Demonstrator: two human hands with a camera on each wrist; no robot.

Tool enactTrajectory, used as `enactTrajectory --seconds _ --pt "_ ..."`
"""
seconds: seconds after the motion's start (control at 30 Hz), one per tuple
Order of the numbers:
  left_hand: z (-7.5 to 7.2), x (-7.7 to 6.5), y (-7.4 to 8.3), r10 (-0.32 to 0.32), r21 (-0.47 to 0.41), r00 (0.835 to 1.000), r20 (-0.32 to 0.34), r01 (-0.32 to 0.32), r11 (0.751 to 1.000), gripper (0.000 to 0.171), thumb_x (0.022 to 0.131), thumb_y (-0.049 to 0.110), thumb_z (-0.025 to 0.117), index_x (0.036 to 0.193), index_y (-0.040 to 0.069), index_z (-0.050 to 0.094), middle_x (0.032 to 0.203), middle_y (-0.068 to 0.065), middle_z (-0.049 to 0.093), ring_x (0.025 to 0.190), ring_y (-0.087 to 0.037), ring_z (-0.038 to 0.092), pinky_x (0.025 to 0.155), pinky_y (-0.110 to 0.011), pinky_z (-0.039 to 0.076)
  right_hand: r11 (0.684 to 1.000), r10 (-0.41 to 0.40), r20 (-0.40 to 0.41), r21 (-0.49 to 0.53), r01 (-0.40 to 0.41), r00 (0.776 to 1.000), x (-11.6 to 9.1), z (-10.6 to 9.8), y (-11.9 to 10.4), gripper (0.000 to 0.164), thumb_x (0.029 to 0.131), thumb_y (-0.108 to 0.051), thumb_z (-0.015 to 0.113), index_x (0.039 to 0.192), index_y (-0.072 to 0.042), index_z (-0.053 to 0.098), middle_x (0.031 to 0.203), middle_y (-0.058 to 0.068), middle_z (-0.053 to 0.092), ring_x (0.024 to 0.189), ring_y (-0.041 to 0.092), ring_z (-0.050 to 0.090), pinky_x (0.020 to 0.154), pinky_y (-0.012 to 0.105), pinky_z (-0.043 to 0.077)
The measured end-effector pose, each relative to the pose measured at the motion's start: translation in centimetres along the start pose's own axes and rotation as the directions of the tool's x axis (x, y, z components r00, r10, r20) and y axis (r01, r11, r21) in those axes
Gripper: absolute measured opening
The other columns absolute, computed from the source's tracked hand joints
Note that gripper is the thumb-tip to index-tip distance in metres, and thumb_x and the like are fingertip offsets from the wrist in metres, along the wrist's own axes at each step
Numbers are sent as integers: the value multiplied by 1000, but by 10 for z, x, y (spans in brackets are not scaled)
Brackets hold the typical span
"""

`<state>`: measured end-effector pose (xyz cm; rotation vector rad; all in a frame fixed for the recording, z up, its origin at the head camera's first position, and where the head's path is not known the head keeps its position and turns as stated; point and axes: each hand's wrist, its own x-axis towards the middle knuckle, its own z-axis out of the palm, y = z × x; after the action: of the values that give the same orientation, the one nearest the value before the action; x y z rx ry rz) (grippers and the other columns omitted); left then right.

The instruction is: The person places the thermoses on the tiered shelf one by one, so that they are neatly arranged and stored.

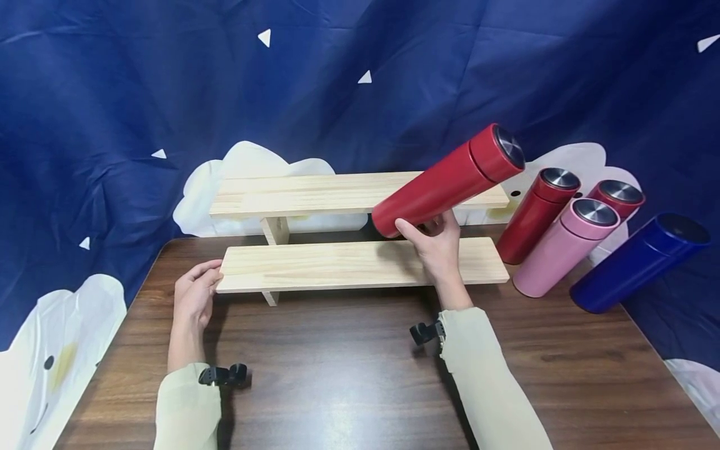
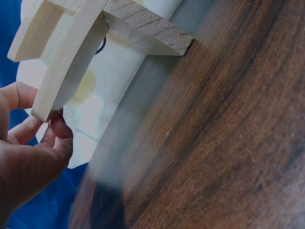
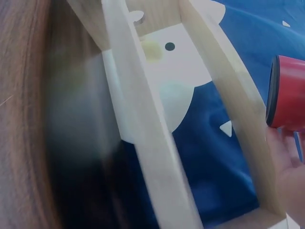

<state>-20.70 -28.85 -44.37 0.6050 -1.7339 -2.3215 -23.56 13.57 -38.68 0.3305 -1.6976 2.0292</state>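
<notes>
A two-tier wooden shelf (image 1: 337,265) stands on the brown table. With fingers on top and underneath, my left hand (image 1: 194,294) pinches the left end of its lower board, as the left wrist view also shows for the board (image 2: 71,57). My right hand (image 1: 441,250) grips a red thermos bottle (image 1: 444,181) near its base. The bottle is tilted, its steel-topped lid up to the right, and is held in the air above the shelf. In the right wrist view only the dark base end of the red bottle (image 3: 288,93) appears, at the right edge.
Right of the shelf stand two more red bottles, one nearer (image 1: 531,219) and one behind (image 1: 621,195), with a pink bottle (image 1: 562,250) and a blue bottle (image 1: 635,262). A blue curtain (image 1: 337,94) with white shapes hangs behind the table (image 1: 337,362).
</notes>
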Motion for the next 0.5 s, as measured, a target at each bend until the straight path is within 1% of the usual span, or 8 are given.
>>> enactTrajectory --seconds 0.1,0.2,0.37,0.5 --pt "0 0 0 -3 -2 1000 0 3 1000 31 87 -15 54 91 7 75 86 -1 70 75 -10 62 61 -17 51 1000 -8 4 -7 8 1000 3 5 -1 57 79 -3 83 130 -12 61 117 8 68 110 26 64 97 39 49" --pt "1 0 -1 -8 -2 1000 2 8 1000 31 88 -15 54 92 7 75 86 -1 70 76 -10 62 62 -17 51 1000 -9 3 -11 9 1000 6 11 -2 56 79 -3 83 130 -9 60 115 5 69 109 24 64 99 41 48" --pt "1 0 -1 -15 -1 1000 6 15 1000 30 88 -14 54 92 7 75 86 -1 70 77 -10 63 63 -17 52 1000 -2 7 -24 2 1000 11 18 -2 57 79 1 82 131 -5 59 112 0 70 105 22 66 98 41 48" --pt "0 0 0 -10 -6 1000 -2 10 1000 30 88 -14 54 91 7 75 85 -1 71 74 -9 63 62 -17 52 999 4 21 -37 -3 1000 14 25 -8 58 79 2 80 132 -3 58 113 -1 68 106 21 65 99 39 48"
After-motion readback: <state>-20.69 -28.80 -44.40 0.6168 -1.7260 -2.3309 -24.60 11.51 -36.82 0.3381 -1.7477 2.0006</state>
